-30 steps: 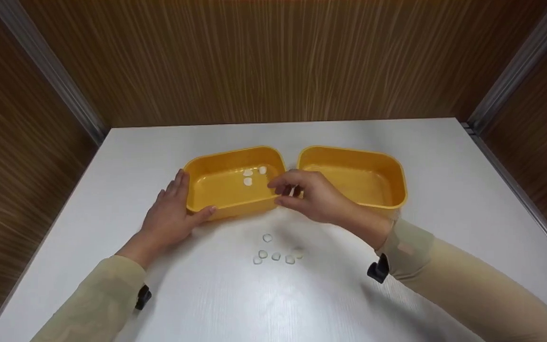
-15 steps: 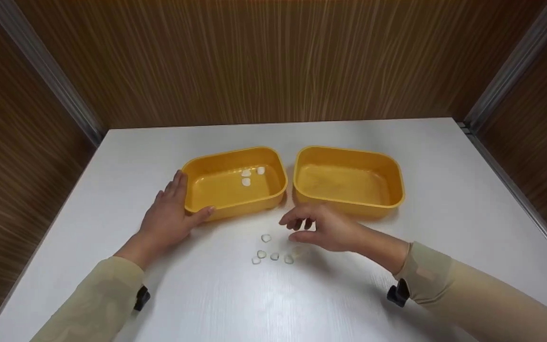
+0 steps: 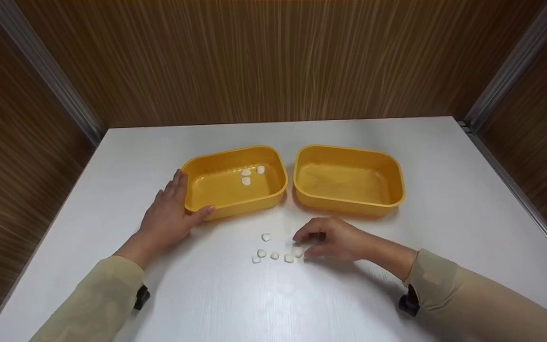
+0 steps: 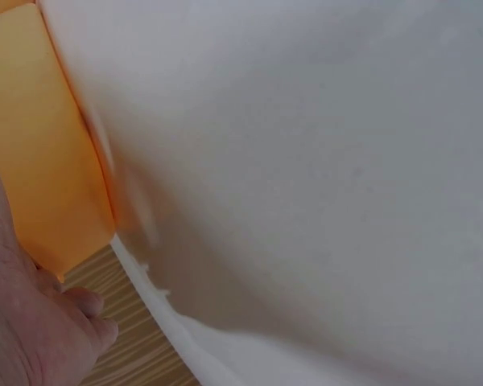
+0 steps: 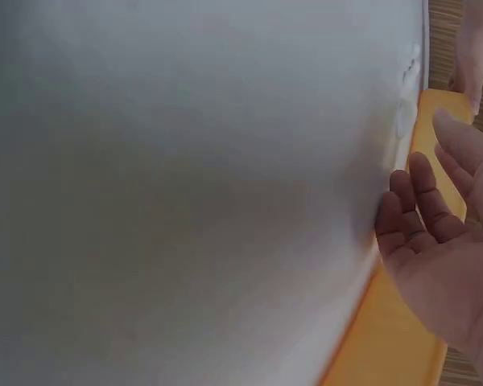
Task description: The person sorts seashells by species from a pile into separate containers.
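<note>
Down from the left tray [image 3: 216, 202] comes the right hand [image 3: 333, 240] since the earlier frame; left hand [image 3: 171, 216] lies flat, fingers straight, against that tray's outer wall; white pieces [image 3: 273, 251] lie before it; right fingertips [image 3: 299, 236], loosely curled, touch the rightmost piece.

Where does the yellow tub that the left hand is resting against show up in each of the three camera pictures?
Head view: the left yellow tub sits left of centre, the left hand against its left end.
Left wrist view: its orange wall fills the upper left, above the hand.
Right wrist view: an orange strip runs along the right edge; which tub it is, I cannot tell.
Shared landmark: the white table.
</note>
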The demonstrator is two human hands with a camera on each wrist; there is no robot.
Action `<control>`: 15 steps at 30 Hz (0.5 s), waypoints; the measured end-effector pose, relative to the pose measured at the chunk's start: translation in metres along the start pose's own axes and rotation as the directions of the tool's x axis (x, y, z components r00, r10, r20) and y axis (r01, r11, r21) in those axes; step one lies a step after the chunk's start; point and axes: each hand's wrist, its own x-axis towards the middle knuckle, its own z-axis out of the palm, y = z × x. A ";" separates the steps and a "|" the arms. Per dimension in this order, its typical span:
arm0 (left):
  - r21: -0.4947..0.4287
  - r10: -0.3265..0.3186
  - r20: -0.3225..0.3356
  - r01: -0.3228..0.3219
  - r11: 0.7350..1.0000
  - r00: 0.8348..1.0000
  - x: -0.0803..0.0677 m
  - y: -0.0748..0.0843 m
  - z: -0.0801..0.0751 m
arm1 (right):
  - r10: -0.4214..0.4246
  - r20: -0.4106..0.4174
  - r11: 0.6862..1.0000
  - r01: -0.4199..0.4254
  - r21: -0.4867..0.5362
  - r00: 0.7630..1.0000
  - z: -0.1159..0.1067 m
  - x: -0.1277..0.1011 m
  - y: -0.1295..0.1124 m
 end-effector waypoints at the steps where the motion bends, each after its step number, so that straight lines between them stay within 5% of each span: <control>1: -0.001 0.001 -0.002 -0.001 1.000 1.000 0.000 0.000 0.000 | 0.018 0.012 0.999 -0.018 0.030 1.000 0.001 0.000 0.002; 7: -0.002 0.001 -0.003 -0.001 1.000 1.000 0.001 -0.003 0.001 | 0.049 0.068 0.990 -0.057 0.129 0.997 0.003 0.000 0.007; 15: 0.001 0.007 -0.003 -0.007 1.000 1.000 0.002 -0.002 0.002 | 0.027 0.079 0.997 -0.033 0.074 0.997 0.004 -0.001 0.009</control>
